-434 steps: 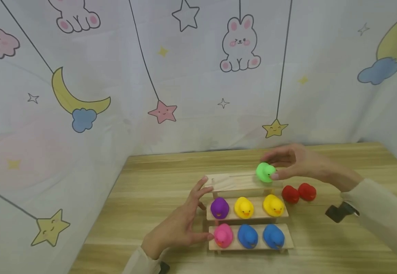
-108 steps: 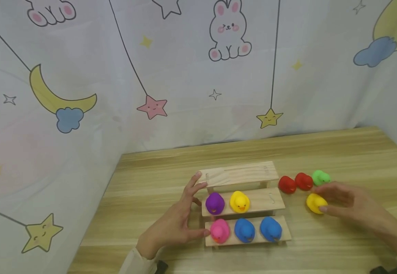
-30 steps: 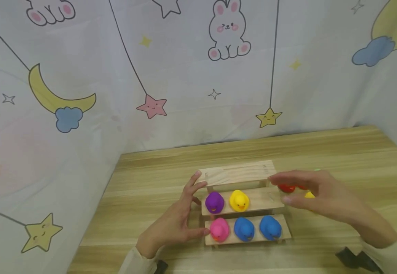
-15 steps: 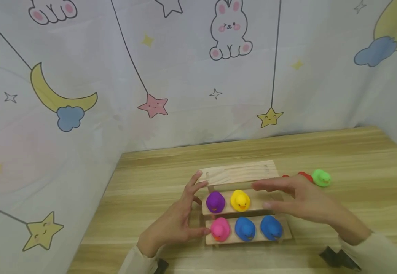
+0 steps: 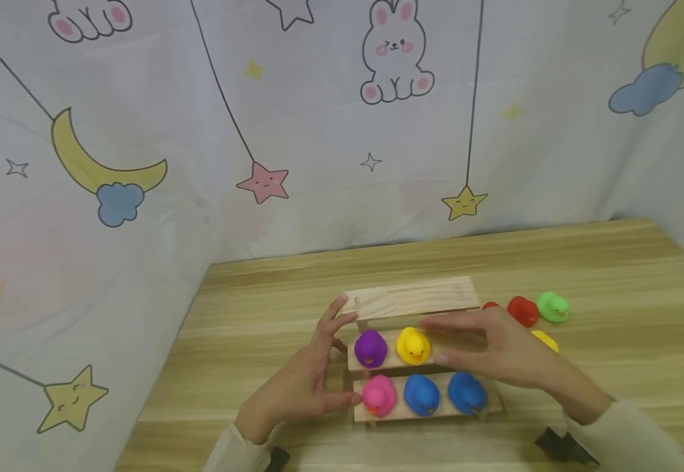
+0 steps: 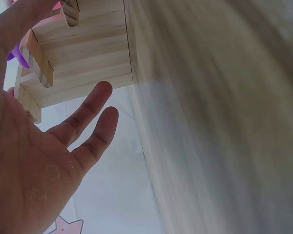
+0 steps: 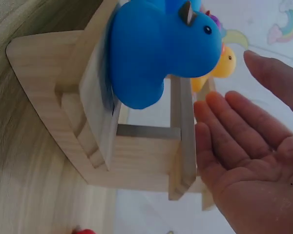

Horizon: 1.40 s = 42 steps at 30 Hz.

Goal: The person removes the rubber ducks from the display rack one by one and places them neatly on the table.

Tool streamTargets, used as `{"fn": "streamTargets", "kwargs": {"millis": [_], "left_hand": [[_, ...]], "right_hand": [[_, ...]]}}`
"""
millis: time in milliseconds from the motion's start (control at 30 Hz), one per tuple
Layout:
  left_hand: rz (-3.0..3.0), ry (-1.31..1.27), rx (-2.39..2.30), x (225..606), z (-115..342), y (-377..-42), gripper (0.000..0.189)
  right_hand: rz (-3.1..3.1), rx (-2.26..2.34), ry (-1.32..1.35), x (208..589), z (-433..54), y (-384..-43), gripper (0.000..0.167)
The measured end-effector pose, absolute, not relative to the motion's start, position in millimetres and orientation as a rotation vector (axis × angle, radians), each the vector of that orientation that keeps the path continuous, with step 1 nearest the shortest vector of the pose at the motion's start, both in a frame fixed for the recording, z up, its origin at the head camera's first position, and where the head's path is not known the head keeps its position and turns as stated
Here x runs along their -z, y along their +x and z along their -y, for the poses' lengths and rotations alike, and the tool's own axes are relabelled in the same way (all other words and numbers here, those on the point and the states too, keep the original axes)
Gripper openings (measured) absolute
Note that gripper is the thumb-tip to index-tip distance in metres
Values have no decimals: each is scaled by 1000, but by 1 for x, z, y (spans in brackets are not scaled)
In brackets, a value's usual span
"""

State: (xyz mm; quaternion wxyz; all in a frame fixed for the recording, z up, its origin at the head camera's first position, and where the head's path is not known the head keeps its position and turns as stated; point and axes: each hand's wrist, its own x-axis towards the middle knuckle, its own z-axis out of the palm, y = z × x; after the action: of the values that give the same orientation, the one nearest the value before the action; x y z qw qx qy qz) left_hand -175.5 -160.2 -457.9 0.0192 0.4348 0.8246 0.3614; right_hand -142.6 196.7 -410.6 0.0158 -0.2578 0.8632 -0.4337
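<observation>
A three-tier wooden stand (image 5: 406, 298) carries toy ducks on its two lower shelves. The middle shelf holds a purple duck (image 5: 370, 348) and a yellow duck (image 5: 413, 345); below are a pink duck (image 5: 379, 395) and two blue ducks (image 5: 421, 394). My left hand (image 5: 300, 387) rests at the stand's left end, fingers spread, thumb beside the pink duck. Just right of the yellow duck, my right hand (image 5: 501, 347) has thumb and fingers apart, with no grip on it. The right wrist view shows that palm (image 7: 263, 170) bare, beyond a blue duck (image 7: 146, 53).
To the stand's right, on the wood-grain table (image 5: 271, 288), lie a green duck (image 5: 553, 307), two red ducks (image 5: 523, 311) and a yellow duck (image 5: 545, 339) partly behind my right hand. A patterned cloth (image 5: 318, 223) hangs behind the table.
The green duck and one yellow duck went from the stand to the table on the right. My right hand has since moved left to the other yellow duck; the left hand stayed.
</observation>
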Motion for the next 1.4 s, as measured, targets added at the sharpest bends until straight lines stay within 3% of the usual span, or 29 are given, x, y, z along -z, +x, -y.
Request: {"fn": "streamTargets", "kwargs": {"millis": [500,1400], "left_hand": [[-2554,1375,-1132,458,160,-176,116],[-2587,1331,-1106,458,161,-175,116]], "right_hand": [[-2736,1240,-608,407,-171,-143,54],[-2828,1300,-558,407,-183,-131,44]]}}
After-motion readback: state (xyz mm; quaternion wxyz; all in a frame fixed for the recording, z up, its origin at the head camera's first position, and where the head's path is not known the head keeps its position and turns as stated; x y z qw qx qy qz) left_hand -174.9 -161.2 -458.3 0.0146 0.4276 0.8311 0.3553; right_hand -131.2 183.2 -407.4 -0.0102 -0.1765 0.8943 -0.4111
